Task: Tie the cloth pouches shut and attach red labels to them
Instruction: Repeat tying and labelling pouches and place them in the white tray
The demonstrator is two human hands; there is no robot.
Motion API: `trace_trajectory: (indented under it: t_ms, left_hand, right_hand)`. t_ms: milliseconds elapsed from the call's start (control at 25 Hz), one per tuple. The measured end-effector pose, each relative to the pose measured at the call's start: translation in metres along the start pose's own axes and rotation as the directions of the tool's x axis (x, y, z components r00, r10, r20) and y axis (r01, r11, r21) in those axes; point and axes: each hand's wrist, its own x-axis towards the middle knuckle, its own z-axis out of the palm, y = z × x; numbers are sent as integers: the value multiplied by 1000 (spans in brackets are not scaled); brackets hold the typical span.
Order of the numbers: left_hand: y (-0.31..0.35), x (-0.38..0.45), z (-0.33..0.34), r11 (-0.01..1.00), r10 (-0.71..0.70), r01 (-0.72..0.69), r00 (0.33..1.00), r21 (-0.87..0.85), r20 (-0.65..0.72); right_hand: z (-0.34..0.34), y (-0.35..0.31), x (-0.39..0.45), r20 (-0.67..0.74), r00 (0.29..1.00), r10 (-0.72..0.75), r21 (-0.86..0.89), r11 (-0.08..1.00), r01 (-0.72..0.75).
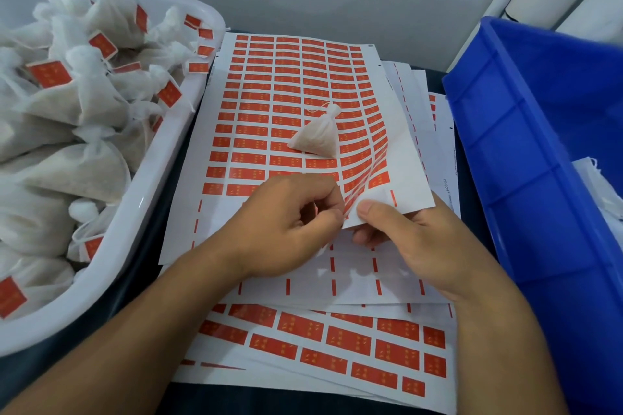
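**Cloth pouch waits while a red label is peeled from the sheet**

The cloth pouch [317, 140], already tied at its neck with a thin string, lay on the upper middle of the label sheet [269, 104], well apart from both hands and with no label on it yet.

Head view: the left hand [290, 226] was curled with its fingertips pinched together at the edge of a red label [350, 202] that curved up from the sheet's near right corner. The right hand [408, 239] gripped that lifted corner of backing paper, thumb on top and fingers underneath. Whether the left fingers actually had the sticker or only its transparent edge could not be told.

To do this step well, the person would probably best keep the backing bent sharply back with the right hand so that the label's edge stands free, then draw it off slowly at a low angle, touching only a corner of the adhesive so it stays tacky and does not fold on itself. The pouch string would then need to be laid across the sticky side before folding.

The work surface looked dark, covered by overlapping label sheets, some largely stripped and showing only red dashes [332, 263]. A white tub [161, 158] on the left held a heap of finished labelled pouches [84, 84]; a blue crate [539, 131] stood on the right with white cloth visible inside. A pale wall rose behind.
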Motion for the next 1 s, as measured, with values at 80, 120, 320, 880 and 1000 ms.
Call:
trace_trajectory:
  t_ms: [80,120,320,880,1000]
  left_hand:
    - [0,0,1,1000,9,-9,1000,5,7]
    - [0,0,1,1000,10,-10,1000,7,9]
    - [-1,1,0,1000,16,-16,1000,16,5]
    - [-4,2,-13,988,-89,107,983,107,-161]
    - [0,2,-12,993,-88,102,973,56,-215]
  right_hand:
    - [0,0,0,5,1000,3,-20,1000,-3]
    - [0,0,0,7,1000,5,-28,1000,-5]
    - [-4,1,-1,15,999,38,-130,991,-35]
    - [-24,2,-45,129,942,310,-342,906,-251]
    - [-30,-11,-68,135,915,381,-419,858,-296]
